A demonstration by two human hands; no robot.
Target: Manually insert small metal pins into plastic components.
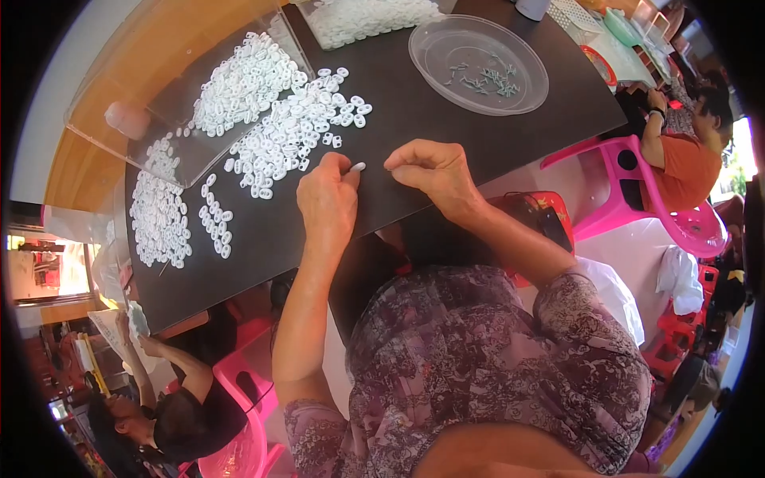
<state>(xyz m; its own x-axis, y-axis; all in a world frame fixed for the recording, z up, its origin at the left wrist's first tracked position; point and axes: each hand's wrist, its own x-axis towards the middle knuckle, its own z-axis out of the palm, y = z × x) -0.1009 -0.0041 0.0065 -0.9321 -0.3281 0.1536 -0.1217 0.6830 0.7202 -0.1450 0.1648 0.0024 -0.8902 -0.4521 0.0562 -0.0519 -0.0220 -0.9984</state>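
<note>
Over the dark table's near edge, my left hand (328,199) pinches a small white plastic piece (358,166) between thumb and forefinger. To its right, a short gap away, my right hand (438,177) is closed in a pinch; whatever its fingertips hold is too small to make out. Just beyond my left hand spreads a heap of loose white oval pieces (279,137) with holes in them. A second pile (159,219) lies farther left, beside a short group of similar ovals (213,217). Small grey-green slivers (500,80) lie in a round clear plastic dish (426,72) beyond my right hand.
A clear plastic box (88,119) lies tipped at the far left, pieces spilling at its mouth. Another clear container of white pieces (370,20) stands at the back. People sit on pink plastic chairs (610,171) to the right and lower left. The dark table (382,103) has a curved edge.
</note>
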